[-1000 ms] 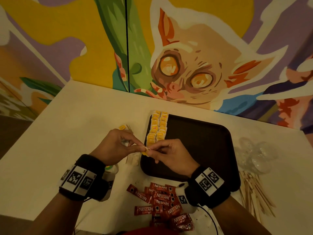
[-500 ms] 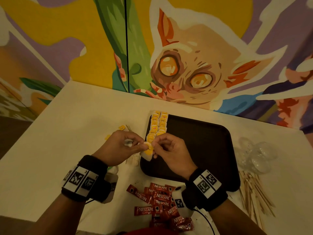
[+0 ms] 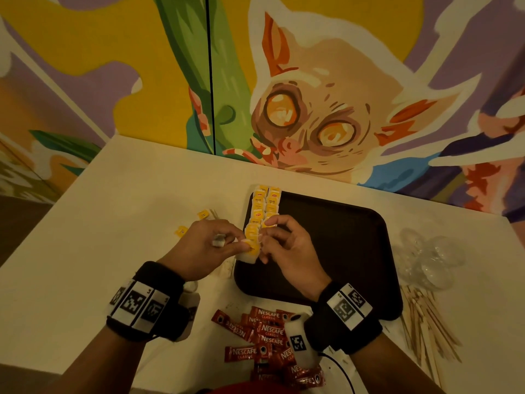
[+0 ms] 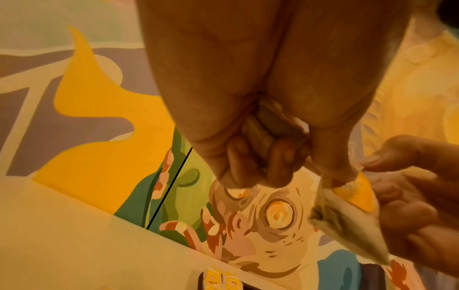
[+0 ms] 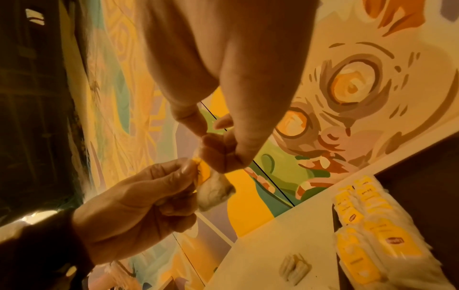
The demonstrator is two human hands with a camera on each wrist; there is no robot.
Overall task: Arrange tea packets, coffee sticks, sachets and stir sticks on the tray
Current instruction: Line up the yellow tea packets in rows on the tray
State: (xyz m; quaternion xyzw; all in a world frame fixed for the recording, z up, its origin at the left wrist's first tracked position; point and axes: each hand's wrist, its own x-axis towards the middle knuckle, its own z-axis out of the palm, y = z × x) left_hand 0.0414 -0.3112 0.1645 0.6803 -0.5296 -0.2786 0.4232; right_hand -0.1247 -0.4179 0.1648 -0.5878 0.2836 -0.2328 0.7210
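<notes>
- Painted mural wall (image 3: 355, 81) backs a pale table (image 3: 113, 209).
- Yellow-tagged white tea bag (image 3: 251, 250) hangs over the black plastic tray (image 3: 341, 251)'s left edge, pinched by left hand (image 3: 204, 248) and right hand (image 3: 287, 248).
- Red coffee sticks (image 3: 267, 336) lie nearer.

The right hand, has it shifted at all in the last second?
Yes. The right hand has moved away from the person, up along the row of yellow tea packets at the left edge of the dark rectangular tray.
</notes>
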